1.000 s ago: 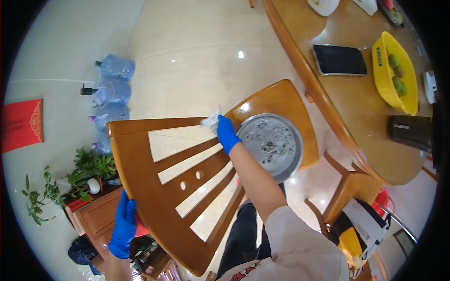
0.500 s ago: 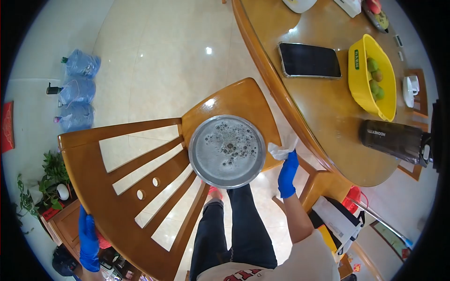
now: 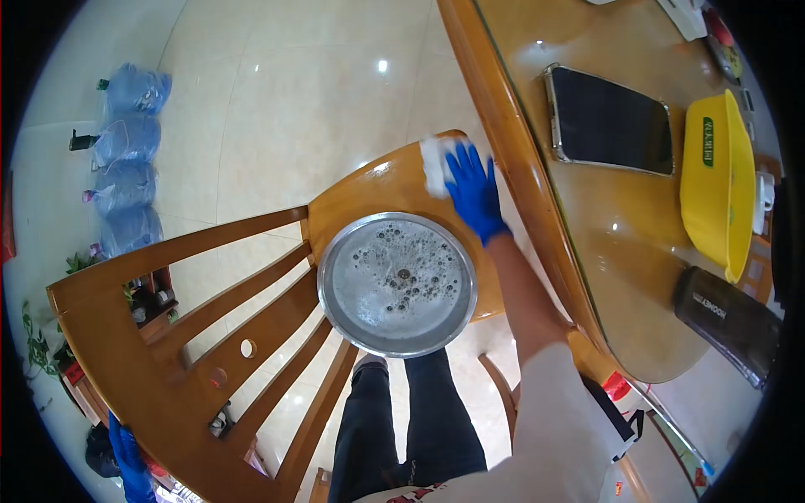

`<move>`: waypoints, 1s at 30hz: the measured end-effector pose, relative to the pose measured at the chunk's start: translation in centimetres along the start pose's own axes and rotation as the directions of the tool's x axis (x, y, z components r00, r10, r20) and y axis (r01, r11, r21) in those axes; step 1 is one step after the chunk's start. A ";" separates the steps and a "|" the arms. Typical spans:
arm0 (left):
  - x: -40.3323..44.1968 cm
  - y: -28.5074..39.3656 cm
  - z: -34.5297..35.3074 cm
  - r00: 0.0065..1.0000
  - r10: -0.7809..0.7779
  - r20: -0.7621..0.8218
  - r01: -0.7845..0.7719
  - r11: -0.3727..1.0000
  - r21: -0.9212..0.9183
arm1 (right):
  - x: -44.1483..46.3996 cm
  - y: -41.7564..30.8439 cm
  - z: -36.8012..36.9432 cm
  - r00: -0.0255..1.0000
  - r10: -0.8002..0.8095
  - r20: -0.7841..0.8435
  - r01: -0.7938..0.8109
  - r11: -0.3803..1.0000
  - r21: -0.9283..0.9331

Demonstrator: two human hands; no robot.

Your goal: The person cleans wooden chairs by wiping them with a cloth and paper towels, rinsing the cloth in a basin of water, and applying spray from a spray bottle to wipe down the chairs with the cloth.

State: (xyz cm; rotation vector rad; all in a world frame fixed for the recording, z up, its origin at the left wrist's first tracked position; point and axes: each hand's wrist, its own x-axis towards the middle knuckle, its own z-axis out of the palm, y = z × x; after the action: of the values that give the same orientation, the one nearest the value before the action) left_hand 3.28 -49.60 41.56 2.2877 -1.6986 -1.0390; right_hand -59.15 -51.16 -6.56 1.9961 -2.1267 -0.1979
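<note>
My right hand [image 3: 475,191], in a blue glove, lies flat with its fingers spread over a white cloth [image 3: 434,166]. The cloth is at the far right corner of the wooden chair's seat [image 3: 369,189]. Just nearer to me, a round metal basin [image 3: 329,323] sits on the seat, holding cloudy water [image 3: 360,281] with bubbles. My left hand [image 3: 130,459], also gloved in blue, is at the lower left by the outer edge of the chair's slatted backrest [image 3: 159,344]. Only a narrow part of it shows, and its grip is hidden.
On the right, a glass-topped table [image 3: 620,277] carries a phone [image 3: 616,121], a yellow basket [image 3: 713,184] and a dark bottle [image 3: 728,323]. Its rounded edge runs close beside the chair. Several blue water jugs [image 3: 130,142] stand along the left wall. Plants [image 3: 38,344] are at the left.
My right hand has moved with the cloth from the seat's near right side to its far right corner, and its fingers have spread. The view has shifted; my left hand appears lower.
</note>
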 end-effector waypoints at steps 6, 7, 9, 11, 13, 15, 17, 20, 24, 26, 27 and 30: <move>-0.1 2.6 1.2 0.999 0.043 0.020 -0.044 0.998 0.055 | 3.1 0.0 -1.4 0.990 -0.140 -0.020 0.136 0.899 0.417; 0.0 3.1 1.5 0.999 0.043 0.016 -0.044 0.998 0.046 | 0.3 0.2 -1.8 0.975 -0.224 0.003 0.210 0.918 0.335; 0.3 4.3 2.3 0.998 0.033 0.048 -0.031 0.999 -0.031 | -7.2 0.0 -2.8 0.982 -0.187 0.031 0.143 0.840 0.523; 0.6 5.4 3.1 0.997 0.030 0.074 -0.021 0.993 -0.112 | -15.1 -0.8 -4.0 0.914 -0.192 0.356 0.056 0.932 0.358; 1.0 6.3 3.8 0.995 0.024 0.096 -0.005 0.983 -0.184 | -23.0 -1.4 -4.1 0.891 -0.185 0.415 0.024 0.931 0.364; 1.3 6.7 4.4 0.993 0.007 0.114 0.021 0.969 -0.245 | -24.3 -2.1 -4.3 0.919 -0.128 0.373 -0.043 0.907 0.418; 0.6 3.9 4.2 0.994 -0.019 0.111 0.049 0.961 -0.274 | -21.4 -2.8 -4.2 0.926 -0.006 0.378 -0.115 0.948 0.297; -1.2 -13.3 2.0 0.942 0.019 0.334 0.268 0.553 -0.789 | -11.1 -1.8 -0.7 0.986 0.075 0.146 -0.113 0.956 0.272; -7.6 -23.6 4.7 0.898 -0.132 0.420 0.395 0.665 -0.634 | 0.6 0.0 -1.0 0.999 0.025 -0.036 -0.007 0.901 0.434; -9.9 -25.5 9.9 0.868 -0.199 0.456 0.448 0.710 -0.543 | 0.1 -0.1 -0.4 0.998 0.019 -0.067 0.011 0.908 0.418; -11.1 -25.5 13.3 0.848 -0.234 0.475 0.477 0.726 -0.495 | -1.0 -0.3 -0.3 0.996 0.026 -0.084 0.009 0.917 0.398; -16.1 -22.2 27.2 0.774 -0.344 0.531 0.566 0.751 -0.339 | -10.4 -1.4 -1.3 0.986 0.003 0.166 -0.046 0.966 0.256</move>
State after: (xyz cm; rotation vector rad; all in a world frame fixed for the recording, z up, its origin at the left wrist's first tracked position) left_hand 3.27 -19.11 17.90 2.2698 -0.7623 -1.9539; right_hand -56.93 -40.87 -6.38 2.1610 -2.3871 -0.0866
